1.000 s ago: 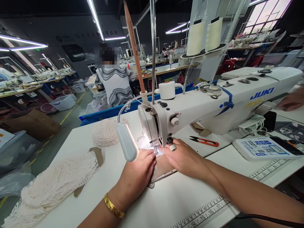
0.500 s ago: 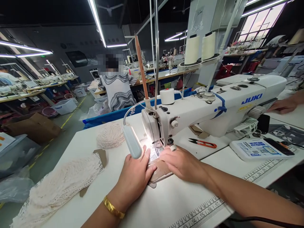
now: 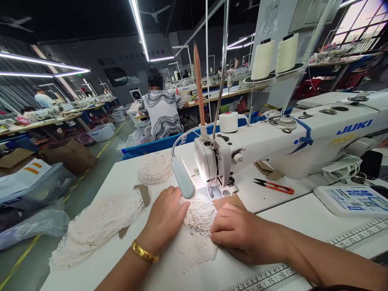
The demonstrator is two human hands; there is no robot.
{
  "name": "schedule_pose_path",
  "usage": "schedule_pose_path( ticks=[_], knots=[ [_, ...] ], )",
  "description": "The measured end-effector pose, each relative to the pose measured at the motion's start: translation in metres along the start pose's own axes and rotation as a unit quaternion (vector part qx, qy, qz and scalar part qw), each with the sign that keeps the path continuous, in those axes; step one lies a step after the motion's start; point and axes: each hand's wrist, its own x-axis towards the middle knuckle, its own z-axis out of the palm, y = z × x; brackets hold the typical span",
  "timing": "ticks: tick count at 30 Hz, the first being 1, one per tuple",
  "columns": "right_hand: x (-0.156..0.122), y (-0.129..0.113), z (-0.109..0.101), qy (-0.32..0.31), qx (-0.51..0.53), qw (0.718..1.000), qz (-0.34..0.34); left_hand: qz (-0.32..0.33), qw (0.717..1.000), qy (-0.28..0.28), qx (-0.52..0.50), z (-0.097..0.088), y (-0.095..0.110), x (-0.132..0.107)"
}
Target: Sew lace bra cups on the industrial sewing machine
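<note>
A cream lace piece [image 3: 198,226] lies on the white table in front of the white JUKI sewing machine [image 3: 273,141], its far end under the lit needle area [image 3: 212,190]. My left hand [image 3: 165,218], with a gold bangle on the wrist, rests flat on the lace's left side, fingers stretched toward the machine's lamp [image 3: 183,182]. My right hand [image 3: 242,234] presses down on the lace's right edge with fingers curled together over a brown card piece [image 3: 235,201].
A heap of lace [image 3: 97,226] and a smaller bundle [image 3: 155,169] lie to the left. Red thread snips [image 3: 274,186] and a white-and-blue control panel [image 3: 353,200] sit to the right. Thread cones [image 3: 274,54] stand behind. A seated person [image 3: 163,113] works beyond the table.
Both hands have drawn back toward me from the needle, and the lace piece now lies spread out in front of the machine. The camera has shifted left.
</note>
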Motion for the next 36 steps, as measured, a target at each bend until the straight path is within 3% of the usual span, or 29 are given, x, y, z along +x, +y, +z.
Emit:
schedule_pose_path(
  ticks=[6, 9, 13, 15, 17, 24, 28, 36],
  knots=[
    [0.000, -0.003, 0.001, -0.033, 0.096, 0.994, -0.049, 0.091, 0.996, 0.018, -0.021, 0.011, 0.016, -0.001],
    [-0.001, -0.004, 0.000, -0.006, 0.185, 0.982, -0.036, 0.112, 0.992, 0.026, -0.046, 0.017, 0.019, -0.002],
    [-0.004, 0.001, -0.006, 0.106, 0.148, 0.975, 0.129, 0.150, 0.979, 0.087, -0.109, 0.019, 0.020, -0.007],
    [-0.004, 0.005, -0.007, 0.117, 0.096, 0.965, 0.212, 0.184, 0.966, 0.130, -0.128, 0.019, 0.021, -0.010],
    [-0.004, 0.008, -0.006, 0.094, 0.082, 0.960, 0.252, 0.222, 0.952, 0.162, -0.138, 0.020, 0.023, -0.011],
    [0.001, 0.013, 0.008, 0.154, 0.069, 0.971, 0.170, 0.288, 0.925, 0.199, -0.149, 0.023, 0.032, -0.010],
    [0.002, 0.013, 0.007, 0.161, 0.055, 0.970, 0.173, 0.289, 0.921, 0.229, -0.123, 0.023, 0.035, -0.011],
    [0.002, 0.011, 0.007, 0.169, 0.062, 0.969, 0.167, 0.289, 0.920, 0.234, -0.121, 0.021, 0.034, -0.010]
  ],
)
